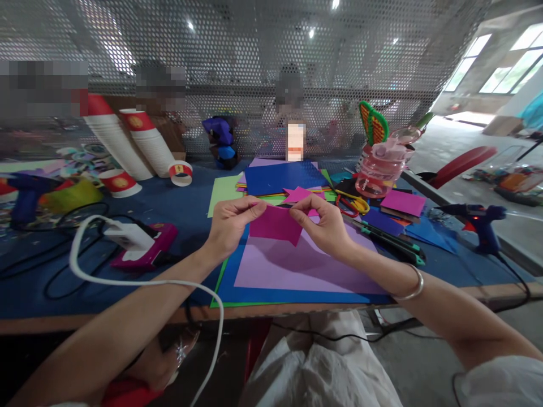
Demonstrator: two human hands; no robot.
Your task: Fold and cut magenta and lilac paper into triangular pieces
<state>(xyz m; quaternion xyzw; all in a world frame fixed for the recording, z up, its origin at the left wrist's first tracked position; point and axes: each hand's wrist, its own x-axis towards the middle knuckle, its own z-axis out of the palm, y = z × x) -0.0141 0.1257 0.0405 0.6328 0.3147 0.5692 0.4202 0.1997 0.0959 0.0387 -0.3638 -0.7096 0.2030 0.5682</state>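
Both hands hold up a small magenta sheet of paper (274, 227) between thumb and fingers. My left hand (231, 223) pinches its upper left corner, while my right hand (322, 225) has its upper right side. Under it lies a lilac sheet (297, 268) on top of blue and green sheets. Just behind the hands is a pink paper star (297, 195), partly hidden by the right hand. Beyond that rests a blue sheet (282, 178) on a stack of coloured paper. Scissors with yellow handles (356, 202) lie right of the star.
Cutter knives (388, 240) and a glue gun (481, 223) lie at right, near a pink bottle (379, 169). On the left are a purple power strip (146, 249) with a white cable (144, 281) crossing my left forearm, stacked paper cups (121, 141), and another glue gun (25, 195).
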